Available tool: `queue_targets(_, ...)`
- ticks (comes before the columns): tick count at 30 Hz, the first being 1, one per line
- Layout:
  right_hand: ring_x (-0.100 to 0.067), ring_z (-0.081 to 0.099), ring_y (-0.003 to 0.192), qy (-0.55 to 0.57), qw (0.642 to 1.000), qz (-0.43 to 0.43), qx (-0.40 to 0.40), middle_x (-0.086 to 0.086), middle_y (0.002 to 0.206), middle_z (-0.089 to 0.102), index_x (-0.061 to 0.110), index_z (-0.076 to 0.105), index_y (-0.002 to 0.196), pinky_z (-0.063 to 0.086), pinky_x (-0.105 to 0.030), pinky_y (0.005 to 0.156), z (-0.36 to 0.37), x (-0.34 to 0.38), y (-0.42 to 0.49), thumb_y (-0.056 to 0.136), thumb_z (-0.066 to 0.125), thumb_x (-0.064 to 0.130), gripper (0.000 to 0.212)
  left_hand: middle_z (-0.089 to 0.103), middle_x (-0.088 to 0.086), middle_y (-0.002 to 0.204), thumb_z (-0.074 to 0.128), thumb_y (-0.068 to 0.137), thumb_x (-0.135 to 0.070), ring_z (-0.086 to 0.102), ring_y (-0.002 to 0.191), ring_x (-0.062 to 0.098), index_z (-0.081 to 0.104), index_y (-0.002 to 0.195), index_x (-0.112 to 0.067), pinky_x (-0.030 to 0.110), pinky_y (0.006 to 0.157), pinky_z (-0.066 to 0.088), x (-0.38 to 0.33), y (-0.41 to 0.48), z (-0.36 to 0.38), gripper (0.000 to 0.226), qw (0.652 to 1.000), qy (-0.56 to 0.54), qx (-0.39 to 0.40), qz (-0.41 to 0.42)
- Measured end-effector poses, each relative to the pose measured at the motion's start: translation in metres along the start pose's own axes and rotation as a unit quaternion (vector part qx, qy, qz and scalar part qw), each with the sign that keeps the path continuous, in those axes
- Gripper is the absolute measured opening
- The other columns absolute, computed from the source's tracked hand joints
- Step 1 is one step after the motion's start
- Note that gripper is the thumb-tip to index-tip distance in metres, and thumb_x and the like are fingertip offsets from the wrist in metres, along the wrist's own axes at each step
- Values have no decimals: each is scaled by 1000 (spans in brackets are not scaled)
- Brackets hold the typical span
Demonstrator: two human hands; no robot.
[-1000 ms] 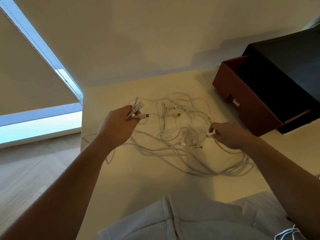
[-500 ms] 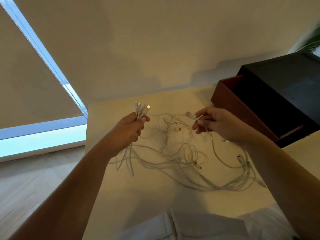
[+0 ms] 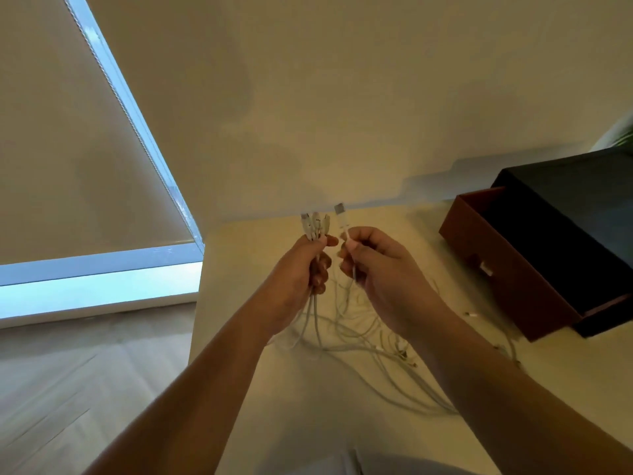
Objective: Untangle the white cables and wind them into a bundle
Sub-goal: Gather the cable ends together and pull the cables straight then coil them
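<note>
The left hand grips a cluster of plugs, fingers curled round their cords. Just beside it, the right hand pinches one more plug. Most of the white cables lie looped on the table below the left hand, so gathering ends seems underway; winding is not yet begun.

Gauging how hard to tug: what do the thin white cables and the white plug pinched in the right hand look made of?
Thin white cables: probably soft plastic or rubber sheathing, matte; they sag in limp loops onto the cream table. White plug in the right hand: rigid-looking plastic body, greyish, likely metal tip; blur leaves the finish uncertain.
</note>
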State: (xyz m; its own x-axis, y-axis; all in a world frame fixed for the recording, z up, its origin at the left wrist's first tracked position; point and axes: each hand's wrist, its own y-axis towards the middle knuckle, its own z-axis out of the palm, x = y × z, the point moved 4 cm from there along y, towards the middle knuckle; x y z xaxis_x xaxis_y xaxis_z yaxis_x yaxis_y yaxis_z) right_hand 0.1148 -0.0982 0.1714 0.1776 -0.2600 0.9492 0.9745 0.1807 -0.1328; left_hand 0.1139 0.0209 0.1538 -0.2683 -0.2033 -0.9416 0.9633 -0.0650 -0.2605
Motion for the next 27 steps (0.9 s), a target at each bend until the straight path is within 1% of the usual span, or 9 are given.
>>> queue_targets(4, -3, 56, 59, -89, 994, -58, -19, -1, 71, 62, 0, 64, 97, 46, -14, 58, 10, -1, 1, 92, 57, 3, 9, 48, -4, 68, 41, 102, -31, 39, 58, 9, 56, 101, -17, 24, 55, 32, 3, -2, 2, 21, 998, 49, -13, 33)
queue_targets(7, -5, 58, 60, -121, 989, -76, -45, -5, 70, 64, 0, 66, 92, 48, -16, 59, 10, -5, 4, 90, 59, 2, 7, 55, -3, 77, 41, 101, -38, 46, 69, 12, 57, 104, -21, 25, 60, 36, 1, -5, 3, 24, 995, 82, -28, 55)
queue_targets(11, -17, 60, 64, -190, 975, -104, -58, -18, 76, 65, 1, 65, 84, 55, -31, 64, 14, -4, 9, 88, 63, 4, 6, 59, -4, 83, 39, 102, -37, 47, 73, 13, 56, 101, -28, 24, 62, 35, -6, -7, 4, 20, 994, 79, -43, 54)
queue_targets(13, -21, 61, 65, -222, 966, -117, -62, -16, 74, 65, 2, 63, 81, 54, -33, 64, 14, -1, 12, 86, 64, 3, 5, 57, -3, 81, 38, 103, -36, 46, 74, 14, 56, 97, -27, 25, 63, 35, -9, -6, 3, 21, 994, 78, -54, 49)
queue_targets(17, -16, 54, 61, -294, 944, -146, -30, -9, 71, 62, 12, 58, 82, 47, -29, 58, 10, 0, 11, 86, 68, 12, 11, 51, -5, 76, 38, 103, -31, 45, 71, 11, 57, 88, -22, 26, 65, 36, -14, -5, -3, 25, 991, 50, -113, 45)
queue_targets(20, -5, 47, 59, -368, 918, -149, 27, 1, 66, 56, 15, 60, 81, 38, -17, 56, 1, -6, 9, 92, 60, 17, 12, 61, -8, 78, 38, 104, -27, 54, 74, 9, 56, 79, -19, 26, 72, 43, -20, 0, -14, 31, 987, 8, -142, 70)
queue_targets(22, -5, 47, 60, -405, 901, -146, 48, 7, 62, 52, 22, 59, 78, 36, -18, 58, -8, -11, 11, 96, 54, 17, 20, 66, -5, 66, 37, 104, -22, 63, 69, 10, 53, 78, -12, 31, 84, 49, -26, 4, -17, 33, 985, -103, -112, 83)
queue_targets(24, -7, 45, 60, -430, 890, -143, 57, 9, 61, 51, 32, 56, 75, 34, -22, 57, -18, -16, 15, 98, 50, 17, 28, 60, -2, 54, 34, 105, -20, 63, 57, 12, 50, 78, -9, 38, 89, 51, -31, 8, -15, 33, 977, -173, -74, 96)
queue_targets(27, -13, 50, 64, -452, 878, -140, 72, 5, 70, 59, 34, 54, 74, 38, -28, 61, -30, -20, 25, 99, 47, 14, 33, 42, -7, 46, 31, 105, -21, 44, 43, 8, 46, 78, -10, 31, 67, 56, -34, 9, -11, 33, 976, -161, -66, 128)
